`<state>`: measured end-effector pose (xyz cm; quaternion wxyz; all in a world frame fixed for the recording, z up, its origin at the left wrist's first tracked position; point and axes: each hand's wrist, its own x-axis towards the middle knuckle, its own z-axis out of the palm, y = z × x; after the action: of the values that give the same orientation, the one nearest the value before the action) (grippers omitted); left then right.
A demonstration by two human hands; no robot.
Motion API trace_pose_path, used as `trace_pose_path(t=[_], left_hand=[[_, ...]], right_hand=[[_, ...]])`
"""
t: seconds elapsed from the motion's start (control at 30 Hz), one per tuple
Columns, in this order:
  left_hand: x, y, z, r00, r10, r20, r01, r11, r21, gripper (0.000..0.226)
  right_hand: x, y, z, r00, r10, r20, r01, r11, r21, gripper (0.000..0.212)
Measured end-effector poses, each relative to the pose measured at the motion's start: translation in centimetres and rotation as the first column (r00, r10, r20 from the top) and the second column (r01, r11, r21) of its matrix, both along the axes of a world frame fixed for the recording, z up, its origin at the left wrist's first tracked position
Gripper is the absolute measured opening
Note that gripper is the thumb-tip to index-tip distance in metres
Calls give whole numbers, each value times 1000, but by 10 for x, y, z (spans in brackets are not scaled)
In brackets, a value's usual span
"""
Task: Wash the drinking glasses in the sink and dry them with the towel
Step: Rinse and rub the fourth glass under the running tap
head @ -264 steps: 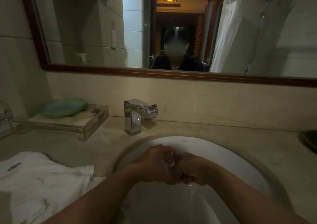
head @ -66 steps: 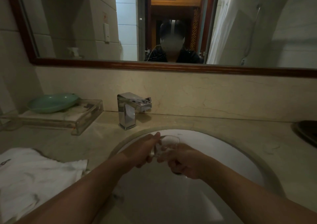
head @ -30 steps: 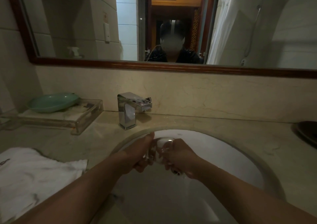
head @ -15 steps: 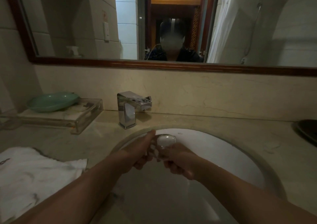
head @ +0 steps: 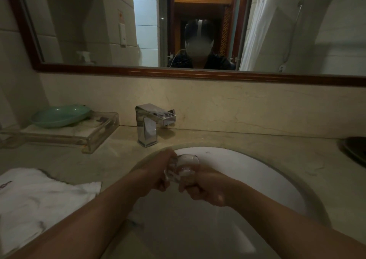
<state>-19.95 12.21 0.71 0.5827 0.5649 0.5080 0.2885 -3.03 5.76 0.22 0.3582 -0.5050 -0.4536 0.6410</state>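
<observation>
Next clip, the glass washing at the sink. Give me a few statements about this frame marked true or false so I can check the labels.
1. The left hand and the right hand both hold the clear drinking glass above the white round sink basin. True.
2. The white cloth towel is wrapped round the glass. False: it lies on the beige stone counter, left of the basin, apart from the glass.
3. The pale green oval dish sits on the clear plastic tray. True.
4. The square chrome faucet stands at the basin's right rear. False: it stands at the left rear.
</observation>
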Motion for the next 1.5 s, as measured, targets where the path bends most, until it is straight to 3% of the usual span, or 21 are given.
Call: trace_pose_path(t=[0.07,0.2,0.37,0.53,0.6,0.7,0.77,0.83,0.87,1.03,1.1,1.2,1.37,1.5], left_hand=[[0,-1,0,999,-16,29,15,999,48,44],[4,-7,1,997,-38,64,35,998,52,43],[3,-8,-2,998,27,-55,-23,997,73,51],[1,-8,-3,994,46,-103,-40,997,65,60],[2,-8,0,998,19,-53,-17,999,38,57],[2,-4,0,999,-36,30,35,999,32,48],[3,-5,1,997,-70,36,67,995,76,53],[3,-8,3,996,-90,25,87,990,108,61],[3,-11,4,996,-85,5,84,990,117,61],[1,-7,1,987,48,-150,-30,993,118,64],[1,-9,1,981,68,-183,-49,993,105,61],[2,-14,2,975,35,-217,-22,998,63,61],[2,-8,-5,962,12,-274,-1,999,37,57],[3,-13,-5,947,14,-322,3,999,53,51]], right_hand=[[3,1,0,999,-13,34,12,1000,29,27],[1,-2,1,929,-180,324,131,977,169,16],[-6,-2,-1,985,-130,115,114,984,135,24],[-4,-1,3,912,-203,356,145,972,183,10],[-4,-2,4,945,-182,271,154,981,121,18],[-4,-2,3,994,-112,-7,112,993,24,14],[-1,0,1,995,-100,-8,100,995,6,22],[-1,1,0,987,-124,104,123,992,16,10],[-1,1,-1,981,-140,134,140,990,6,14],[-9,-4,6,996,-61,-64,57,997,-60,13],[-11,-6,6,993,-90,81,91,996,-7,8],[-11,-5,3,895,-205,397,172,978,117,24],[-7,-6,7,985,-31,169,28,999,22,9],[-10,-4,-2,881,-172,440,133,984,119,13]])
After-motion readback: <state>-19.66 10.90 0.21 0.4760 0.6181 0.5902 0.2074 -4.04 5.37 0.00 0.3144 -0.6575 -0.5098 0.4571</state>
